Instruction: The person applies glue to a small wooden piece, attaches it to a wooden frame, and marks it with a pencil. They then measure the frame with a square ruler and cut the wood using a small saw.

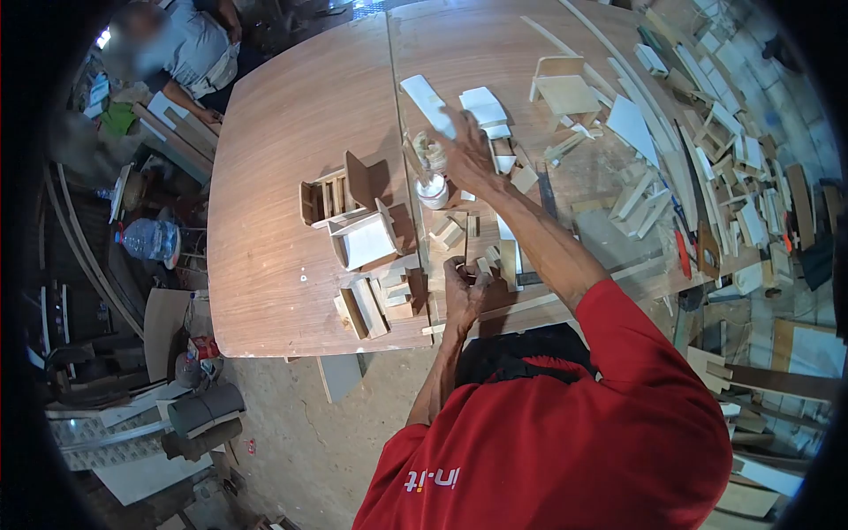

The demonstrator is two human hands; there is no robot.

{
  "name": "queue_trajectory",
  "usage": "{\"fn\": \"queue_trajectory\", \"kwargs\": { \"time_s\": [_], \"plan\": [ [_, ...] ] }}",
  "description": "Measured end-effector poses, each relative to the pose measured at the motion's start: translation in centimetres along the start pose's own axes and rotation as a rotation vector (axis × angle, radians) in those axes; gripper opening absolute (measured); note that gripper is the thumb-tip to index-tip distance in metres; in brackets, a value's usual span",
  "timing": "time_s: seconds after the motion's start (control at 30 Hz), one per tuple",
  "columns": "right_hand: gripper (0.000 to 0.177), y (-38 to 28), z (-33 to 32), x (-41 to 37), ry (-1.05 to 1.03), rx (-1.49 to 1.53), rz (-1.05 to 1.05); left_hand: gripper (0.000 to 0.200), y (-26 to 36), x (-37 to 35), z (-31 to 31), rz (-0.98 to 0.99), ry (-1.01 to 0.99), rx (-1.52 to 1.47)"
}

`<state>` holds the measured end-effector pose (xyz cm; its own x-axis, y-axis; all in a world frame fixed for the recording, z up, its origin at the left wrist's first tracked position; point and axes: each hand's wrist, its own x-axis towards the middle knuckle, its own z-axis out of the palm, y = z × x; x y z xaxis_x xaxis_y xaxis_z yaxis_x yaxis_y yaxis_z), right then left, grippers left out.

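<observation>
My right hand [468, 152] reaches over the middle of the wooden table [291, 106], its fingers at the lower end of a white board [427, 104]; whether they grip it is unclear. Just below and left of that hand is a white container [432, 191] with a stick standing in it. Close to the table's near edge, my left hand [466, 287] is closed, and what it may hold is too small to name. Small wood blocks [486, 261] lie beside its fingers, and more blocks [448, 232] sit above it.
Small wooden chair-like pieces [364, 240] stand left of my hands, with wood strips [362, 307] below them. Another such piece [565, 93] is at the far right. A person [190, 53] is beyond the table's left edge. Red-handled tool [683, 254] and offcuts lie right.
</observation>
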<state>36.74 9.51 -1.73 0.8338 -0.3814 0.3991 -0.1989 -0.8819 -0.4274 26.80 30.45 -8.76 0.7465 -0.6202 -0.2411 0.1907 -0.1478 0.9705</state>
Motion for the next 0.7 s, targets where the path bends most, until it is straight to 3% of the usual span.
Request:
{"fn": "queue_trajectory", "kwargs": {
  "time_s": [0.1,0.17,0.2,0.23,0.3,0.37,0.43,0.5,0.57,0.7],
  "plan": [
    [0.06,-0.6,-0.6,0.0,-0.166,-0.026,0.105,0.047,-1.5,0.3,0.2,0.019,-0.042,0.006],
    [0.055,0.1,-1.0,-0.1,0.007,0.097,0.066,0.047,-1.4,0.5,0.5,0.046,-0.033,-0.016],
    [0.044,0.1,-2.6,-0.7,0.113,0.076,0.035,0.045,-0.7,0.6,0.8,0.004,-0.039,-0.012],
    [0.044,-0.3,-4.6,-1.8,0.122,0.064,0.054,0.045,-0.7,1.0,1.0,0.002,-0.063,-0.009],
    [0.025,-0.6,-8.4,-5.5,0.089,0.445,0.315,0.044,-1.0,1.8,1.6,0.057,-0.099,0.099],
    [0.02,1.4,-9.5,-10.6,0.129,0.459,0.334,0.044,0.8,2.2,3.0,0.031,-0.141,0.099],
    [0.018,1.5,-12.7,-15.7,0.072,0.521,0.546,0.044,2.4,2.5,4.3,0.012,-0.203,0.03],
    [0.018,4.6,-11.7,-21.7,0.142,0.457,0.67,0.044,2.8,3.2,5.7,0.009,-0.237,0.042],
    [0.019,5.9,-12.6,-26.5,0.219,0.21,0.725,0.041,3.7,3.5,7.4,-0.035,-0.292,0.047],
    [0.02,8.1,-13.6,-32.7,0.201,0.322,0.991,0.033,4.8,3.3,11.5,-0.082,-0.405,-0.135]
  ]
}}
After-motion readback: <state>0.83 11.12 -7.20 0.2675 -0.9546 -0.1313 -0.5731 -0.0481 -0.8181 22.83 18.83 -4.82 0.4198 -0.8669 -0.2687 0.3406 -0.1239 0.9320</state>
